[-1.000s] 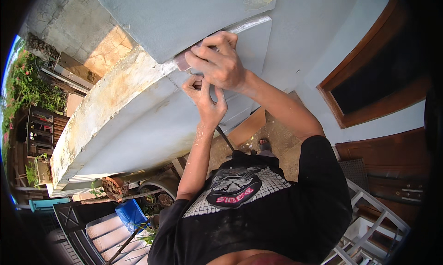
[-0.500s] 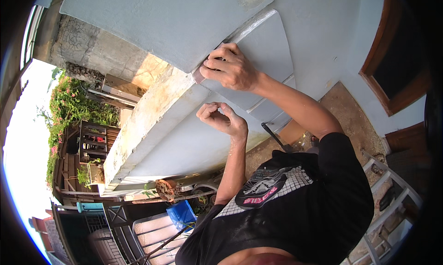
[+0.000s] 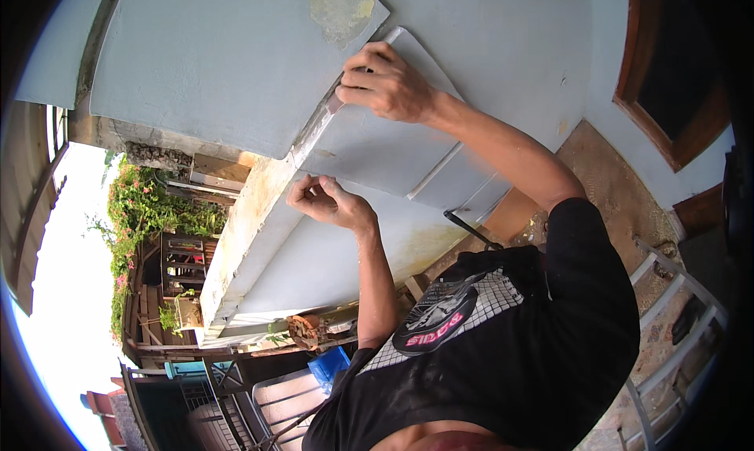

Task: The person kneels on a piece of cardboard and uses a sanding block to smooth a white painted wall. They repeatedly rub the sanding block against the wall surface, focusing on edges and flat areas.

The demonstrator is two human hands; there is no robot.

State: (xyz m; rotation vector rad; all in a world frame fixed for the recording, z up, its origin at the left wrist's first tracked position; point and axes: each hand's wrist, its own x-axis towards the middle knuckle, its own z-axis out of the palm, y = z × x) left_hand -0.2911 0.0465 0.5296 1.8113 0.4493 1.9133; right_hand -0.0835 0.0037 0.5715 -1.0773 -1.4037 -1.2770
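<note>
My right hand (image 3: 386, 84) is closed with its fingertips bent over a small brownish-red piece of sandpaper (image 3: 335, 103). The sandpaper is pressed on the narrow, white-patched edge (image 3: 313, 132) of a light blue-grey wall ledge. Lower down and to the left, my left hand (image 3: 333, 203) hovers by the ledge's corner. Its dusty fingers curl toward the thumb, and nothing shows in them. Above the ledge edge lies a broad blue-grey wall panel (image 3: 236, 58) with a bare, yellowish patch near its corner.
A low wall with a worn, stained top (image 3: 243, 231) runs down to the left. A metal ladder (image 3: 675, 349) stands at the lower right, and a dark-handled tool (image 3: 463, 225) leans near the wall's foot. A plant pot (image 3: 303, 331) and blue container (image 3: 328, 366) are below.
My right hand has slid the sandpaper along the ledge edge, away from the corner. My left hand stays curled near the corner. The whole view has shifted a little.
</note>
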